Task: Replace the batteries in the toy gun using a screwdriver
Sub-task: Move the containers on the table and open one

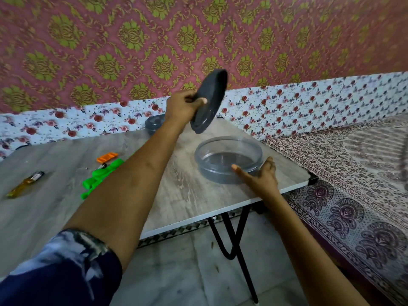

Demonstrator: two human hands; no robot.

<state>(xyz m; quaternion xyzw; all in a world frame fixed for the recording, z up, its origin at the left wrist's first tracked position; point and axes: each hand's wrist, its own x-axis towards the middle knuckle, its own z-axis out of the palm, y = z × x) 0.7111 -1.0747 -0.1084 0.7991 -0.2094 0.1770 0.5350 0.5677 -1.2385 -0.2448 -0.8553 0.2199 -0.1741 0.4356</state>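
Note:
A bright green toy gun (100, 175) lies on the grey wood-grain table (183, 195), left of my forearm. An orange battery cover (107, 157) lies just beyond the gun, and a small battery (102, 166) sits between the two. A yellow-handled screwdriver (25, 184) rests at the table's left. My left hand (184, 107) holds a dark grey round lid (209, 100) tilted in the air above the table. Under it stands an open grey round container (228, 163). My right hand (261, 176) touches the container's near right side, fingers spread.
A second grey lidded container (155, 124) stands at the table's far edge against the floral wall. The table's right edge and black folding legs (234, 246) are near my right arm. A patterned bedspread (344, 173) lies to the right, tiled floor below.

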